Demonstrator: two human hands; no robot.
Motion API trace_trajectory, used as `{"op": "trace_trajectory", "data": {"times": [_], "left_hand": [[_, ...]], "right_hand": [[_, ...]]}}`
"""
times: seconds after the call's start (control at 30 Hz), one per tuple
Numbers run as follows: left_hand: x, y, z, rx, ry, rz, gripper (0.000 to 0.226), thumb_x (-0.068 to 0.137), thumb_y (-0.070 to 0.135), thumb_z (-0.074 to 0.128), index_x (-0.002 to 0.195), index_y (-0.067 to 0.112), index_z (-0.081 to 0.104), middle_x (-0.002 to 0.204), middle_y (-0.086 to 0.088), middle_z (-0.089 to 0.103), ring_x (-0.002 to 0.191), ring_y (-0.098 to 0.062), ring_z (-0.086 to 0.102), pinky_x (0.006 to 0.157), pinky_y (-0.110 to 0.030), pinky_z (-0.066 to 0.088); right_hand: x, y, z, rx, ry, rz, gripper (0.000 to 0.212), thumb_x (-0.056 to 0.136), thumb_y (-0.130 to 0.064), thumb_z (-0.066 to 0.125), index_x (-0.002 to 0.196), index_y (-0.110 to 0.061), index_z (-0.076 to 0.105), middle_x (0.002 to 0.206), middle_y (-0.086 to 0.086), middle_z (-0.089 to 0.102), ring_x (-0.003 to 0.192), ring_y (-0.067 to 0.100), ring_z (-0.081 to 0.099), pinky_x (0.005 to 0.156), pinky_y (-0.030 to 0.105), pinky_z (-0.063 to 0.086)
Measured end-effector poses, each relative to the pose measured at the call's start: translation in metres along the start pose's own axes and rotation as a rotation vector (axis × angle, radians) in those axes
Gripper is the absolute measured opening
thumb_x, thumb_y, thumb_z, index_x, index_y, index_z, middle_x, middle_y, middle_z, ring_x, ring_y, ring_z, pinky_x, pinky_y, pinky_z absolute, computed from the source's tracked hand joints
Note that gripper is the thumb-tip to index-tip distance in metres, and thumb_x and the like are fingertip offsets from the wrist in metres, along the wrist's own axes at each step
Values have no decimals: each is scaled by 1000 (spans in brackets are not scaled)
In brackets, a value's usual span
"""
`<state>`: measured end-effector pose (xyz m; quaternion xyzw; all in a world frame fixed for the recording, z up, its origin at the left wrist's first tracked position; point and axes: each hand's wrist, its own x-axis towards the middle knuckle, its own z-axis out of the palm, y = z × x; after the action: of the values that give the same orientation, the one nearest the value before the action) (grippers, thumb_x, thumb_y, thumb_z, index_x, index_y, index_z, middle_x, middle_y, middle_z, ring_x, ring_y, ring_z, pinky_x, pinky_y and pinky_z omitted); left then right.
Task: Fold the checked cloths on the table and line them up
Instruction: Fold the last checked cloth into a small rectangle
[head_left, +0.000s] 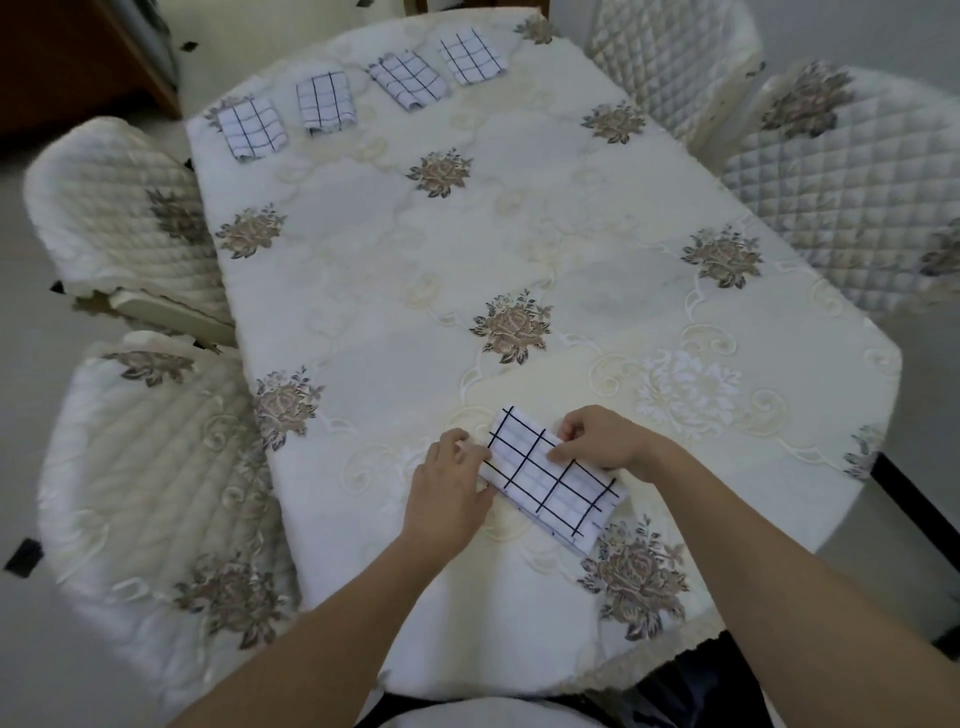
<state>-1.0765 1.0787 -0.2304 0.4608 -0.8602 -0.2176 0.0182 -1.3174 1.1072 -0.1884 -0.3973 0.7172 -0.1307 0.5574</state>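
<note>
**Fifth checked cloth under both hands at the near edge**

A folded checked cloth (553, 480) lies flat on the tabletop (519, 218) at about 6 o'clock, close to the person, as a long strip running from 10 o'clock to 4 o'clock. The left hand (449, 486) rests at the strip's 9 o'clock end, its fingers (475, 456) curled onto the cloth's edge and gripping it. The right hand (605, 439) sits on the strip's 1 o'clock side, thumb and fingers pinching the long edge there.

Along the far edge of the tabletop, from 11 o'clock toward 12 o'clock, four folded cloths lie in a row with gaps between them: the first cloth (252, 128), the second cloth (326, 102), the third cloth (408, 79) and the fourth cloth (472, 55). All are well apart from the one under the hands.

The tabletop wears a cream tablecloth with brown embroidered roses. Quilted chairs stand around it, one at 9 o'clock (119, 218) and one at 2 o'clock (852, 182).
</note>
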Motion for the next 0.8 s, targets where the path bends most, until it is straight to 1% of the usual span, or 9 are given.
{"op": "trace_trajectory", "data": {"times": [0.13,0.2,0.27,0.33,0.37,0.47,0.57,0.67,0.8], "left_hand": [[-4,4,-10,-194,-1,-143,37,87,24,67,124,20,59,141,-6,38,124,-25,42,102,-35,39],[-6,7,-18,-296,32,-219,34,91,22,64,124,18,59,139,-6,38,125,-24,42,101,-27,35],[-8,10,-31,-436,51,-329,31,94,22,62,125,16,58,134,-5,40,122,-21,46,97,-21,32],[-10,9,-45,-641,22,-493,28,97,26,59,123,17,57,128,-2,43,115,-20,51,95,-24,38],[-11,8,-51,-754,8,-578,24,98,28,58,119,19,57,127,-2,47,112,-21,54,96,-30,44],[-20,11,-69,-964,-73,-740,15,101,34,50,107,21,56,118,-6,59,105,-25,60,99,-45,51],[-30,20,-88,-1225,-158,-817,36,104,40,44,115,9,57,115,-11,62,98,-26,61,88,-40,53],[-37,27,-105,-1578,-239,-855,59,105,51,35,116,-1,61,115,-21,68,101,-35,66,79,-42,57],[-41,33,-120,-1627,-237,-727,63,103,58,30,114,9,69,110,-14,74,102,-33,70,81,-45,58]], "right_hand": [[-14,0,10,174,-15,73,20,91,-15,70,104,-12,56,71,8,53,45,14,28,47,29,22],[-24,-1,16,247,-22,99,21,93,-18,68,112,-16,60,92,12,65,47,15,35,50,34,27],[-34,-1,22,338,-38,92,17,95,-18,66,111,-11,68,84,12,65,52,19,51,54,35,39],[-42,-5,29,456,-30,103,31,95,-23,66,122,-9,65,93,9,73,75,26,70,69,39,58],[-45,-7,33,509,-11,98,36,94,-27,66,125,-9,62,99,9,74,84,28,71,77,41,59],[-65,-29,41,632,50,48,21,102,-21,55,113,-7,67,101,7,76,89,27,72,80,39,58],[-78,-49,52,755,67,-30,25,104,-17,49,120,-9,67,110,9,75,102,30,72,95,52,54],[-89,-66,58,822,97,-70,26,104,-17,49,122,-8,65,115,12,73,106,33,70,98,58,51],[-101,-85,68,863,114,-133,28,105,-19,47,125,-8,63,117,12,72,107,33,70,97,57,52]]}}
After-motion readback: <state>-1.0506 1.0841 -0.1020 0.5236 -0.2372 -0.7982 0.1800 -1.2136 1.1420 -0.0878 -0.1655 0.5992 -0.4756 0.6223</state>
